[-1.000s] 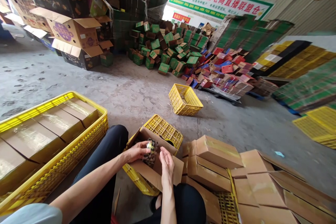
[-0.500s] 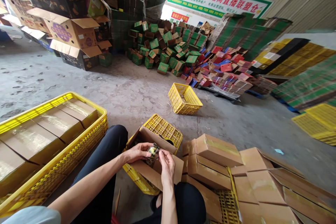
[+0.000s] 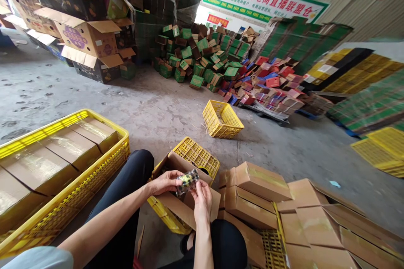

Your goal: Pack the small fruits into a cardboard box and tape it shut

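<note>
Between my two hands is a small yellow-and-dark item in a clear plastic wrapper (image 3: 188, 180); its exact kind I cannot make out. My left hand (image 3: 167, 182) pinches the wrapper's left end with thumb and fingers. At its right end, the fingertips of my right hand (image 3: 202, 197) are closed on the plastic. Both hands are over an open cardboard box (image 3: 176, 210), whose flaps stand spread between my knees. The box rests on a yellow plastic crate (image 3: 168, 218). What lies inside the box is mostly hidden by my hands.
A long yellow crate (image 3: 91, 176) at my left holds several taped cartons (image 3: 67, 147). Closed cardboard boxes (image 3: 252, 180) are stacked at my right. Ahead on the floor stands another yellow crate (image 3: 222, 119). Heaps of green boxes (image 3: 202, 63) and red boxes (image 3: 271, 82) lie farther back.
The wrapped item now shows longer and more fully between my hands, tilted up to the right. My right hand has shifted slightly rightward; my left hand has hardly moved.
</note>
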A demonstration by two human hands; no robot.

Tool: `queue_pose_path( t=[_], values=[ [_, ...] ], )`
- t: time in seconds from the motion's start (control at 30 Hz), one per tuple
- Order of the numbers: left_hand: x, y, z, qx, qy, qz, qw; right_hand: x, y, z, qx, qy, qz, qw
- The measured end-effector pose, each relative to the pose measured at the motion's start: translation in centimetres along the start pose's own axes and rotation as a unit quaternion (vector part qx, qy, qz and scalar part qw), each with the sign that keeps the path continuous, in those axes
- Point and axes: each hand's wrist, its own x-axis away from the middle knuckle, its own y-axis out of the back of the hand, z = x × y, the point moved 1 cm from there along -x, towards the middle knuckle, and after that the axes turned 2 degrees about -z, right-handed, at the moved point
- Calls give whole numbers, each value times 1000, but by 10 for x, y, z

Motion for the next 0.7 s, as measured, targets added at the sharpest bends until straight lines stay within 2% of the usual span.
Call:
queue_pose_path(
  t=[0.27,0.47,0.6,0.7],
  values=[
    [1,-2,0,5,-2,-5,1000,-1,2,-4,50,-6,56,997],
    [-2,3,4,29,-11,1,1000,-5,7,-7,42,25,17,999],
    [0,6,6,3,36,-25,999,-8,10,-9,47,42,-7,998],
    [1,6,6,-1,79,-32,996,-9,11,-10,63,57,0,996]
  ],
)
